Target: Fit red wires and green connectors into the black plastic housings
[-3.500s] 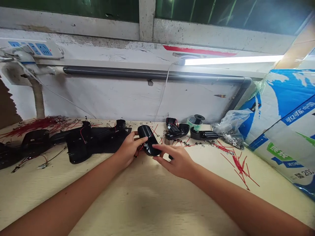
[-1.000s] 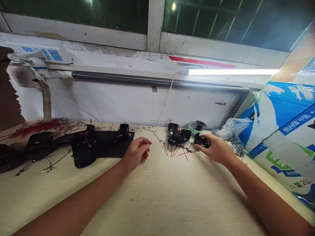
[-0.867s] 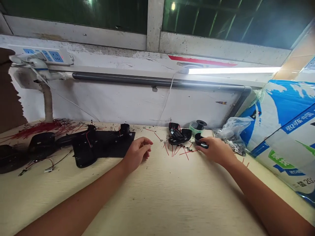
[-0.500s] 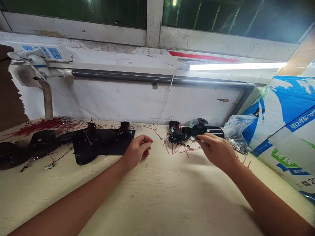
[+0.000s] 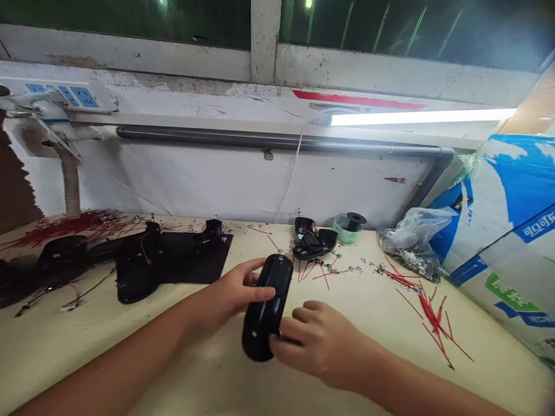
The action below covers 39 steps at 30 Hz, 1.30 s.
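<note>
A long, glossy black plastic housing (image 5: 267, 309) with rounded ends is held tilted above the table between my hands. My left hand (image 5: 240, 286) grips its upper left side, the thumb lying across the front. At the lower right edge, my right hand (image 5: 318, 341) has its fingers curled and pinched against the piece. Beyond them, another black housing (image 5: 314, 245) with red wires lies on the table. Small metal parts (image 5: 332, 268) and red wires (image 5: 433, 315) are scattered to the right. What is behind the held housing is hidden.
Several black housings (image 5: 136, 268) and a dark mat (image 5: 197, 260) lie at left, with a pile of red wires (image 5: 82, 225) behind. A tape roll (image 5: 347, 230), a black spool (image 5: 356, 219), a plastic bag of small parts (image 5: 416, 242) and a blue-white carton (image 5: 511, 231) stand right.
My right hand has brought the black housing from the back right to the middle, nearer to me. My left hand, holding nothing visible before, has taken hold of it too. The view has shifted slightly.
</note>
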{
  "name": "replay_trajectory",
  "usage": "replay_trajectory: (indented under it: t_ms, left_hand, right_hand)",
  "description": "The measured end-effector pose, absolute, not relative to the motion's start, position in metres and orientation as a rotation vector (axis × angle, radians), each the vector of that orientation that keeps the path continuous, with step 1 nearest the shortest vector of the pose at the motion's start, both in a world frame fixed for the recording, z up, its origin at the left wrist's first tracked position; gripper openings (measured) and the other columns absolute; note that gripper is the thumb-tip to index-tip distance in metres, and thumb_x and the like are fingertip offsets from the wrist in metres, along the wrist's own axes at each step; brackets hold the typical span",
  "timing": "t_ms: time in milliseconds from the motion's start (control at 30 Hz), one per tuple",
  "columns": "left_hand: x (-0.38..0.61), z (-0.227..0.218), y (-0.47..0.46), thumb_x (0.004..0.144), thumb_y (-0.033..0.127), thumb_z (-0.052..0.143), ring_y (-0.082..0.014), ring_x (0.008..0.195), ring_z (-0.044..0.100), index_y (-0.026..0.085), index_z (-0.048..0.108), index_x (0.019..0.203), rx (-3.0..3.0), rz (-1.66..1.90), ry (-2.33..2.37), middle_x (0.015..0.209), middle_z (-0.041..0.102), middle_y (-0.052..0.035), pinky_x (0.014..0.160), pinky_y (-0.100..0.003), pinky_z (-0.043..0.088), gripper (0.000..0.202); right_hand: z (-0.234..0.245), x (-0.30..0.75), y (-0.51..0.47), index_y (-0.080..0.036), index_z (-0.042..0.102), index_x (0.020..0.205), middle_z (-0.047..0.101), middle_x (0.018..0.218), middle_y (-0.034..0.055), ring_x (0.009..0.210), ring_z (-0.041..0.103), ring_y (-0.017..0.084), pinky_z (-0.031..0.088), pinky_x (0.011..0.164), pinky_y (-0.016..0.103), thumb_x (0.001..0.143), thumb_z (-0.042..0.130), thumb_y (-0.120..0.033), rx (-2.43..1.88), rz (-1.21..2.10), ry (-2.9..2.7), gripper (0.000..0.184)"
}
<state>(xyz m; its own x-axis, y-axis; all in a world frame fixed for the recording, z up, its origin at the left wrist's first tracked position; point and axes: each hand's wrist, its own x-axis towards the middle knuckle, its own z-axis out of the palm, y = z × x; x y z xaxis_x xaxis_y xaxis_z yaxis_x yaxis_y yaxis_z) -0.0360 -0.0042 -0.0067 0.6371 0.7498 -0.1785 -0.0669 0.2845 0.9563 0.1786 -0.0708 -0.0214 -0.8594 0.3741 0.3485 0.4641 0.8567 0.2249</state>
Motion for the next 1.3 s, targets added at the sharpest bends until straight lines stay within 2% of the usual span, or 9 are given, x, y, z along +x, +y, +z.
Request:
replay_trajectory:
  t_ms: [133,267,467,567,667,767,900,1033,1300]
  left_hand:
    - [-0.036,-0.015,0.003,0.066,0.037,0.085,-0.0174,0.081,0.067,0.021,0.061,0.124,1.131,0.671,0.851,0.092,0.071,-0.0066,0.068,-0.024,0.053,0.064]
    - [-0.038,-0.022,0.017,0.069,0.039,0.083,-0.021,0.077,0.07,0.022,0.058,0.128,1.112,0.694,0.885,0.09,0.072,-0.0073,0.063,-0.026,0.053,0.066]
    - [-0.038,-0.021,0.021,0.071,0.035,0.082,-0.0219,0.08,0.071,0.025,0.058,0.126,1.088,0.722,0.907,0.094,0.071,-0.0062,0.069,-0.03,0.056,0.061]
    - [-0.037,-0.018,0.019,0.07,0.037,0.082,-0.023,0.081,0.071,0.021,0.061,0.12,1.092,0.723,0.905,0.093,0.07,-0.0076,0.068,-0.03,0.056,0.056]
    - [-0.035,-0.016,0.017,0.069,0.039,0.083,-0.0238,0.08,0.071,0.018,0.062,0.115,1.118,0.714,0.906,0.093,0.07,-0.0092,0.066,-0.03,0.056,0.055]
    - [-0.034,-0.015,0.016,0.068,0.039,0.084,-0.0213,0.078,0.07,0.017,0.061,0.116,1.136,0.734,0.902,0.09,0.069,-0.0077,0.067,-0.03,0.056,0.058]
    - [-0.032,-0.015,0.014,0.068,0.039,0.083,-0.0195,0.077,0.069,0.018,0.061,0.115,1.16,0.751,0.883,0.088,0.069,-0.0064,0.067,-0.029,0.056,0.056]
    - [-0.031,-0.016,0.011,0.07,0.038,0.082,-0.0154,0.073,0.066,0.019,0.062,0.115,1.171,0.765,0.863,0.087,0.068,-0.0047,0.066,-0.027,0.056,0.053]
    - [-0.033,-0.016,0.014,0.07,0.039,0.081,-0.014,0.07,0.066,0.02,0.06,0.121,1.223,0.867,0.904,0.087,0.071,-0.0045,0.064,-0.025,0.054,0.058]
  right_hand:
    - [-0.026,0.177,-0.072,-0.024,0.052,0.123,0.054,0.071,-0.0034,0.051,0.036,0.014,0.022,0.053,0.032,0.093,0.05,-0.015,-0.626,-0.355,-2.586,0.032]
    - [-0.021,0.193,-0.065,-0.019,0.054,0.087,0.05,0.065,-0.0027,0.05,0.035,0.012,0.022,0.053,0.03,0.09,0.049,-0.017,-0.773,-0.237,-2.482,0.007]
    - [0.013,0.266,-0.041,-0.018,0.055,0.07,0.06,0.068,0.0028,0.059,0.049,0.014,0.028,0.054,0.026,0.085,0.056,-0.027,-1.732,0.062,-2.351,0.017]
    - [0.025,0.32,-0.027,-0.022,0.07,0.083,0.067,0.076,0.0058,0.062,0.056,0.017,0.032,0.054,0.027,0.083,0.06,-0.032,-2.095,0.159,-2.2,0.014]
    - [0.023,0.353,-0.015,-0.023,0.073,0.093,0.07,0.087,0.0089,0.069,0.062,0.021,0.035,0.052,0.027,0.083,0.06,-0.039,-2.298,0.158,-2.022,0.023]
    - [0.009,0.351,-0.006,-0.027,0.069,0.115,0.072,0.094,0.0081,0.076,0.066,0.023,0.037,0.054,0.028,0.091,0.048,-0.046,-2.325,0.024,-1.883,0.037]
    - [-0.012,0.329,0.004,-0.029,0.058,0.137,0.07,0.117,0.011,0.102,0.065,0.031,0.045,0.069,0.035,0.097,0.039,-0.046,-2.277,-0.097,-1.949,0.048]
    - [-0.021,0.329,0.01,-0.022,0.063,0.133,0.065,0.128,0.0152,0.112,0.062,0.035,0.047,0.08,0.043,0.096,0.038,-0.043,-2.346,-0.081,-1.889,0.049]
    - [-0.017,0.35,0.008,-0.025,0.069,0.121,0.07,0.115,0.0132,0.093,0.066,0.029,0.045,0.069,0.036,0.091,0.046,-0.041,-2.358,-0.018,-1.814,0.041]
